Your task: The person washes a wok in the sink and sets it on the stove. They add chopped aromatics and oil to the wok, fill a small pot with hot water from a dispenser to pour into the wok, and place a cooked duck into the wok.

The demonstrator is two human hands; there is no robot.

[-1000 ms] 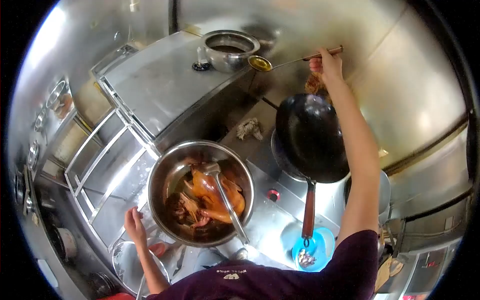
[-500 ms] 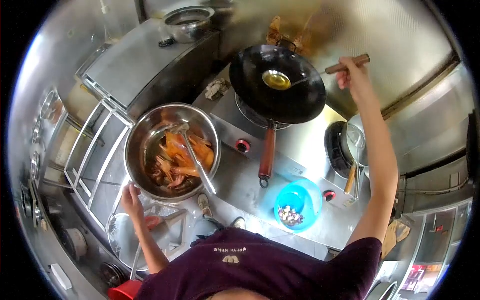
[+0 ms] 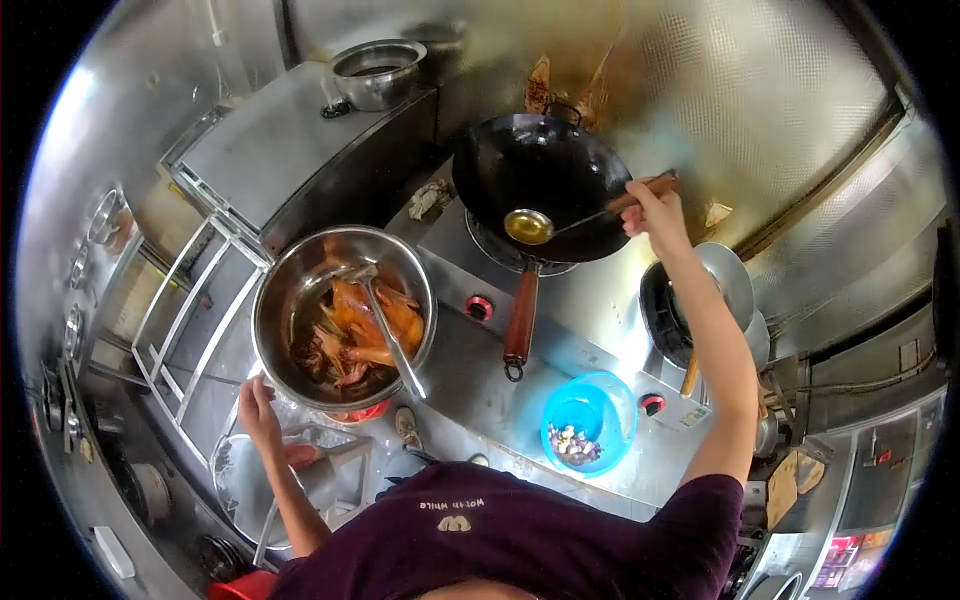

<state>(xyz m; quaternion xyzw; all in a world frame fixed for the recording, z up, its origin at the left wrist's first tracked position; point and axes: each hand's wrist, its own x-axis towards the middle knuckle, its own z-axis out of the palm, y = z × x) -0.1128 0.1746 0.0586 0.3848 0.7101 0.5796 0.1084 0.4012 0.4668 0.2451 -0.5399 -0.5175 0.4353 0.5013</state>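
My right hand (image 3: 655, 215) is closed round the wooden handle of a ladle (image 3: 529, 227). Yellow liquid fills the ladle's bowl, which is over the near part of a black wok (image 3: 540, 170). The wok rests on a burner, its red-brown handle (image 3: 521, 320) pointing toward me. My left hand (image 3: 259, 410) is held loosely with its fingers partly curled, beside a big steel bowl (image 3: 262, 330), and nothing shows in it. Glossy orange-brown meat (image 3: 365, 317) lies in the bowl, with a metal utensil (image 3: 392, 340) leaning across it.
A blue plastic basket (image 3: 620, 400) with small pale and purple pieces stands at the counter's front. A steel pot (image 3: 378, 92) sits at the back left. Right of the wok are another burner and pans (image 3: 728, 285). A white metal rack (image 3: 190, 330) is at the left.
The ladle of yellow liquid has moved from beyond the wok to over its near part, with my right hand coming down and closer. The view has also shifted.
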